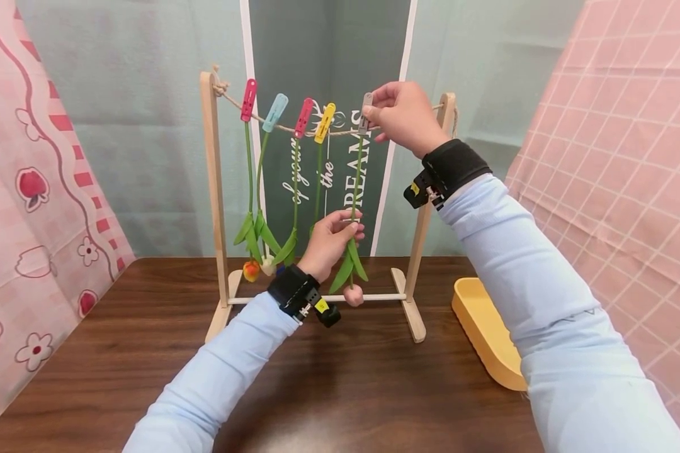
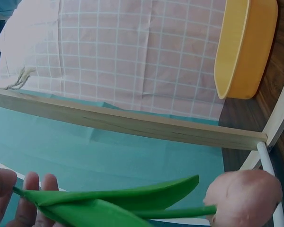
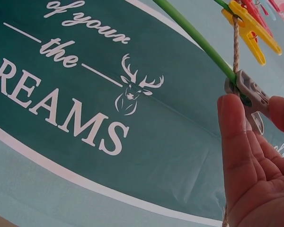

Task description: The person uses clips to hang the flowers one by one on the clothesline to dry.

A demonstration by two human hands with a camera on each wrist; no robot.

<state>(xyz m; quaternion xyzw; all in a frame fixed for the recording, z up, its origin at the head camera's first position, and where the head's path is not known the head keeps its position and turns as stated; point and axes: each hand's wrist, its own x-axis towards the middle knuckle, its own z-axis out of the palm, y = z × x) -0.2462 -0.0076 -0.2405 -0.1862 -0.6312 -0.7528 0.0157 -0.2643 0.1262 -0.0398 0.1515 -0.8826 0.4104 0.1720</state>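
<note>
My right hand (image 1: 405,118) pinches a grey clothespin (image 1: 366,114) on the rope (image 1: 345,133), between thumb and fingers. In the right wrist view, that clothespin (image 3: 251,92) sits on the rope with the end of a green stem (image 3: 199,40) at its jaws. Below it a pink artificial tulip (image 1: 353,296) hangs head down. Its stem is pinched above the leaves by my left hand (image 1: 328,242); the left wrist view shows the pink bloom (image 2: 244,198) and green leaves close up. A yellow clothespin (image 1: 325,123) holds another stem just left, its lower part hidden behind my left hand.
A wooden stand (image 1: 211,189) carries the rope. Further left, red (image 1: 249,100), light-blue (image 1: 275,113) and red (image 1: 303,118) clothespins hold upside-down tulips, including an orange one (image 1: 251,271) and a white one (image 1: 268,265). A yellow tray (image 1: 481,324) lies right on the brown table (image 1: 340,390).
</note>
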